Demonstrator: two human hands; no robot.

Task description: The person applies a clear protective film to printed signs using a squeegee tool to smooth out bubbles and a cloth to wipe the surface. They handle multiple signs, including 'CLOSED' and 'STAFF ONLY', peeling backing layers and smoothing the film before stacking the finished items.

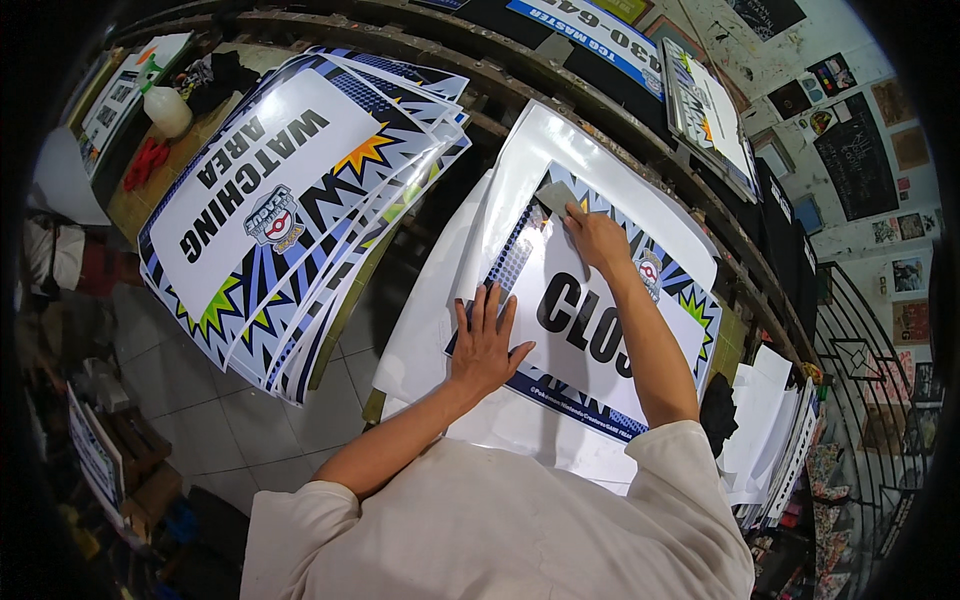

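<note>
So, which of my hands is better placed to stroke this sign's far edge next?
Probably the right hand: it holds the grey flat tool near that edge of the sign. The left hand lies spread, farther from that edge.

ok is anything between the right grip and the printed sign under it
Yes: a flat grey tool, held by the right grip, sits between it and the printed sign, near the sign's far corner.

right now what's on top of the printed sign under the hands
The left hand lies on the printed sign, and the right hand holds a flat grey squeegee there. The right forearm hides some lettering.
</note>
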